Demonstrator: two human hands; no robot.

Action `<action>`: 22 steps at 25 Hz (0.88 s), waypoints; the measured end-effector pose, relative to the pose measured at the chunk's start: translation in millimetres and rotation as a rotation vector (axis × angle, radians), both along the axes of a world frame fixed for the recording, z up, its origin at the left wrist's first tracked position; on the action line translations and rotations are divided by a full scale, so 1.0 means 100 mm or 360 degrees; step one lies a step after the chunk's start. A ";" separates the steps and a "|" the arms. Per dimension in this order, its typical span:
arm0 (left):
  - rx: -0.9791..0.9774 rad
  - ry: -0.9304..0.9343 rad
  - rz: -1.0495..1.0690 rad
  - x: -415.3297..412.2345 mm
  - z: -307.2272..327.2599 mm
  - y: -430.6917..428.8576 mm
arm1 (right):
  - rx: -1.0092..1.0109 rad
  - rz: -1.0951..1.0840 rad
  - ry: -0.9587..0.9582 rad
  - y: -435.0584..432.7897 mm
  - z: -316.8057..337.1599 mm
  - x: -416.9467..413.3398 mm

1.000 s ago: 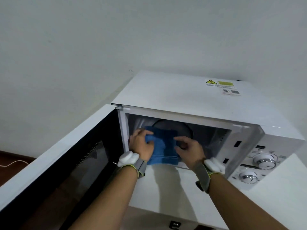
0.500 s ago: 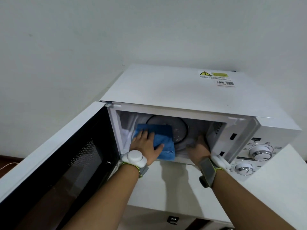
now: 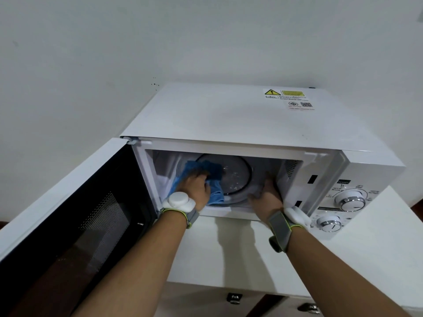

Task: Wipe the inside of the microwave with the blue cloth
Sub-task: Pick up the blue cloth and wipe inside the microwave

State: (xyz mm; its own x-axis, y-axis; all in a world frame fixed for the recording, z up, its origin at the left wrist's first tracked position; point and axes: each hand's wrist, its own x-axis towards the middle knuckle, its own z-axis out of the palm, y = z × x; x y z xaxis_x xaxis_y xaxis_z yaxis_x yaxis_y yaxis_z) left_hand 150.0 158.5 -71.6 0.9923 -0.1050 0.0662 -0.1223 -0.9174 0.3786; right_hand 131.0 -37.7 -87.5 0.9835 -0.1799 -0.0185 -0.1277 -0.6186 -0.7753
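A white microwave (image 3: 229, 115) stands on a white counter with its door (image 3: 75, 211) swung open to the left. Inside lies a round glass turntable (image 3: 235, 172). My left hand (image 3: 195, 186) is in the cavity's left part, fingers closed on a bunched blue cloth (image 3: 206, 168) that lies over the turntable's left edge. My right hand (image 3: 266, 197) reaches into the right part of the cavity and holds the turntable's near right rim; its fingertips are partly hidden in shadow.
The control panel with two round knobs (image 3: 349, 202) is at the microwave's right. The white counter (image 3: 240, 252) runs under my forearms, with drawer handles (image 3: 233, 298) below its front edge. A white wall rises behind.
My left hand has pushed the cloth deeper and bunched it over the turntable's left side. My right hand moved from the cloth to the turntable's right rim. The camera came closer.
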 end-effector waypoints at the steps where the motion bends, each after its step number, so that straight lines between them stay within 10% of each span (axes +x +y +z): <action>1: -0.0035 -0.0010 0.0027 0.03 -0.01 0.02 | -0.0007 0.0000 -0.0004 0.00 0.00 0.00; 17: -0.0075 0.0195 -0.0182 0.41 -0.04 -0.27 | 0.0089 -0.0002 0.0040 0.01 0.06 -0.05; 22: -0.0010 0.0199 -0.0320 0.36 -0.09 -0.42 | 0.0546 -0.0109 0.0028 -0.03 0.12 -0.07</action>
State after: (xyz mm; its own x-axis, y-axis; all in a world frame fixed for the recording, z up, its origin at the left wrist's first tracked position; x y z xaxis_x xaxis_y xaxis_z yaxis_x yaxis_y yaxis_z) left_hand 186.0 116.7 -80.8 0.9519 -0.3015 -0.0547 -0.2543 -0.8767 0.4082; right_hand 123.8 -40.5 -75.6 0.9684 -0.2255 -0.1062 -0.1751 -0.3122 -0.9338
